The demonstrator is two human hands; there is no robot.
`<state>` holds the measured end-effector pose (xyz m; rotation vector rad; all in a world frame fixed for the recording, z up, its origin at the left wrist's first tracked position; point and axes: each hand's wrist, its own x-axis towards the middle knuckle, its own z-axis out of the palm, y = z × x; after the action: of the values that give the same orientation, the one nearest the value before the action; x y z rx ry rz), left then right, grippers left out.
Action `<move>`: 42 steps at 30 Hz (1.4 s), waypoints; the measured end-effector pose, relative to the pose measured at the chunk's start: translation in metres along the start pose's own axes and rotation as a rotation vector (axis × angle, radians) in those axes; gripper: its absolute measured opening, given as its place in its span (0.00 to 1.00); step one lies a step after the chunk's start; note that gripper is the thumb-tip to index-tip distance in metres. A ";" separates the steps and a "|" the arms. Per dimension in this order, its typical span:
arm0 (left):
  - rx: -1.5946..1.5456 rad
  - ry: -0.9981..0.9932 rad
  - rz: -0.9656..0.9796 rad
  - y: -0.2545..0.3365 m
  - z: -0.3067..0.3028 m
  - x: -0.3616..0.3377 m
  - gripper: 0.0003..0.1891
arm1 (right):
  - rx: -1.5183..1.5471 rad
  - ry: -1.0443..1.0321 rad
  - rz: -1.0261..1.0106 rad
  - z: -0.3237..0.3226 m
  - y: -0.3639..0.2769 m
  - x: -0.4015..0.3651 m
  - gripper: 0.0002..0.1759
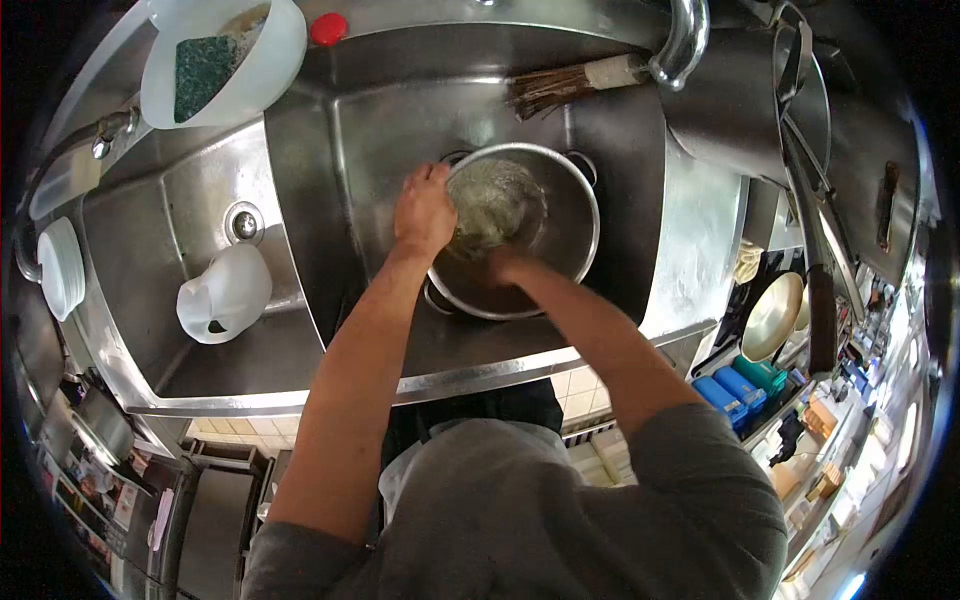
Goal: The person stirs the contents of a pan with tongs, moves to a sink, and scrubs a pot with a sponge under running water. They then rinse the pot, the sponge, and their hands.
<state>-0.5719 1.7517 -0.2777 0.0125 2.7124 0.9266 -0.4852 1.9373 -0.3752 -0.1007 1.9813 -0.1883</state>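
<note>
A large round metal pot with loop handles sits in the right-hand sink basin, with cloudy, foamy water or a wet scrubber swirling inside. At the pot's left rim, my left hand is closed round the edge. My right hand reaches down inside the pot near its front wall; it is smeared by motion, and what it holds, if anything, cannot be made out.
A bundled brush lies behind the pot, below a faucet. The left basin holds a white plastic jug. A white tub with a green scouring pad stands back left, beside a red lid.
</note>
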 end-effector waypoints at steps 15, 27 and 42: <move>-0.013 0.049 -0.016 0.005 0.008 -0.014 0.20 | -0.056 0.085 -0.062 0.020 0.045 -0.011 0.31; -0.085 0.069 -0.033 0.029 0.024 0.000 0.21 | 0.509 0.332 -0.429 -0.008 -0.020 -0.111 0.22; -0.025 0.113 0.044 0.001 -0.010 0.052 0.25 | -0.358 0.132 -0.285 -0.083 0.018 -0.165 0.25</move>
<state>-0.6246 1.7513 -0.2829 0.0148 2.8136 1.0024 -0.4938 1.9881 -0.1973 -0.6180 2.1091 -0.0210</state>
